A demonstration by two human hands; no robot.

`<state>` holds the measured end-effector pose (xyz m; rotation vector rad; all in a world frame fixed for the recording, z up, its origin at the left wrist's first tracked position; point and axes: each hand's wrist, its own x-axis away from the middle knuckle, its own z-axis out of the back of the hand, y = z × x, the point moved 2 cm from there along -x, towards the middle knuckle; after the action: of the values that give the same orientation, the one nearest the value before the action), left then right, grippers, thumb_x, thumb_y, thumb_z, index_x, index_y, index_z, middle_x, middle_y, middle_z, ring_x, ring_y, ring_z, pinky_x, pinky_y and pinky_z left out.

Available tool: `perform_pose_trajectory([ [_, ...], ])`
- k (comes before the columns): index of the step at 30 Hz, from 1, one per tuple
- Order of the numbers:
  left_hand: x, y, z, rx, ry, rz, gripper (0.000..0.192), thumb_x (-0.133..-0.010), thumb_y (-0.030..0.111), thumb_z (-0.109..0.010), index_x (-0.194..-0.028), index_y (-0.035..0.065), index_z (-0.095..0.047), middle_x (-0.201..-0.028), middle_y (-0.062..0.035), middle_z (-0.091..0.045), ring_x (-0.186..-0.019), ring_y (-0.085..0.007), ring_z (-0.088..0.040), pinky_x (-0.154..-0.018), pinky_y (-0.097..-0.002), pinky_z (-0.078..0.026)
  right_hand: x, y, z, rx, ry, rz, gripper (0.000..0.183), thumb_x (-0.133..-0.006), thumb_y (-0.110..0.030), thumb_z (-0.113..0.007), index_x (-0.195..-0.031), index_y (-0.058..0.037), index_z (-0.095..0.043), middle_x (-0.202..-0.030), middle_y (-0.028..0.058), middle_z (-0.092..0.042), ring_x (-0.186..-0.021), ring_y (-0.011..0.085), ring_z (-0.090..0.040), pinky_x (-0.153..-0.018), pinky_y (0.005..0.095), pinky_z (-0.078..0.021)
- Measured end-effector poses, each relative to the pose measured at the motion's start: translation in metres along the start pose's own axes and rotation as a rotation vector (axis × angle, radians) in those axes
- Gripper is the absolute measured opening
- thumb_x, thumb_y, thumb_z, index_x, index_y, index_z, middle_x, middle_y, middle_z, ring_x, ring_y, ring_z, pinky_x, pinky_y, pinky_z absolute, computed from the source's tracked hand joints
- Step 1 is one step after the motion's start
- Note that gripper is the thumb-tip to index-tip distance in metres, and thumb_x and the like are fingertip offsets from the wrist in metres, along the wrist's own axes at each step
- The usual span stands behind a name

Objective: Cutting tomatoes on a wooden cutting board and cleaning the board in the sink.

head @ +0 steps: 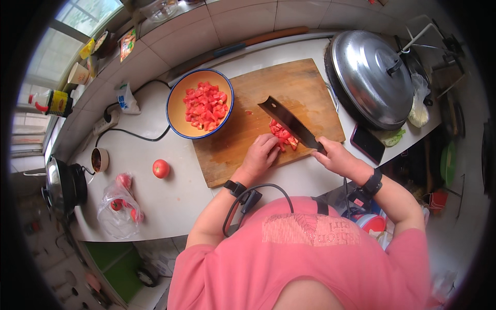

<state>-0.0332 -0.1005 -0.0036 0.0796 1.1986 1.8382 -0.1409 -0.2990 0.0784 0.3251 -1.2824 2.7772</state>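
A wooden cutting board [248, 89] lies on the white counter before me. My right hand [331, 155] grips the handle of a dark-bladed kitchen knife [288, 120], whose blade slants up and left over the cut tomato [285, 137]. At the tomato's left side rests my left hand [261, 151], fingers curled against the pieces. The blade hides part of them. Partly over the board's left edge stands a blue-rimmed bowl [173, 126] with an orange inside, holding diced tomato [205, 105]. A tiny tomato scrap lies on the board between bowl and knife.
A whole tomato [161, 169] and a plastic bag [116, 221] of tomatoes sit at left, near a small cup [100, 159]. A black cable [131, 137] runs to a power strip [105, 122]. At right are a large lidded pan [368, 77] and a phone [367, 144].
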Motion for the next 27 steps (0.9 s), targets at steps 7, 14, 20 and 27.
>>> perform_pose_trajectory([
  [7, 0.002, 0.005, 0.003, -0.038, -0.027, 0.026, 0.035, -0.070, 0.009, -0.069, -0.102, 0.0027, -0.055, -0.101, -0.0146, -0.055, -0.094, -0.0329, -0.052, -0.081, -0.0386, -0.044, 0.026, 0.021, 0.010, -0.419, 0.078, -0.440, 0.024, -0.084, -0.018, -0.058, -0.093, 0.0006, -0.047, -0.060, 0.0028, -0.050, -0.045, 0.0102, -0.050, -0.042, 0.0251, -0.0413],
  [14, 0.025, 0.004, 0.011, -0.206, 0.010, 0.038, 0.060, -0.066, 0.019, -0.074, -0.116, 0.0004, -0.046, -0.117, -0.0182, -0.045, -0.109, -0.0365, -0.043, -0.093, -0.0418, -0.038, 0.059, 0.050, -0.002, -0.696, 0.136, -0.548, 0.016, -0.082, -0.013, -0.060, -0.088, -0.0039, -0.049, -0.059, 0.0005, -0.050, -0.044, 0.0090, -0.049, -0.041, 0.0230, -0.0401],
  [20, 0.039, 0.011, 0.002, -0.370, -0.100, 0.052, 0.074, -0.066, 0.025, -0.074, -0.125, -0.0011, -0.038, -0.125, -0.0182, -0.039, -0.118, -0.0367, -0.036, -0.099, -0.0420, -0.034, 0.062, 0.068, -0.021, -0.816, 0.149, -0.584, 0.017, -0.081, -0.013, -0.061, -0.089, -0.0044, -0.049, -0.059, -0.0001, -0.051, -0.044, 0.0080, -0.049, -0.040, 0.0221, -0.0401],
  [27, 0.008, 0.002, -0.009, -0.532, -0.098, 0.055, 0.076, -0.070, 0.038, -0.069, -0.128, -0.0007, -0.037, -0.128, -0.0169, -0.038, -0.122, -0.0355, -0.034, -0.102, -0.0405, -0.032, 0.038, 0.065, -0.037, -0.950, 0.067, -0.535, 0.016, -0.082, -0.012, -0.060, -0.092, -0.0048, -0.049, -0.061, -0.0006, -0.051, -0.044, 0.0075, -0.049, -0.040, 0.0221, -0.0412],
])
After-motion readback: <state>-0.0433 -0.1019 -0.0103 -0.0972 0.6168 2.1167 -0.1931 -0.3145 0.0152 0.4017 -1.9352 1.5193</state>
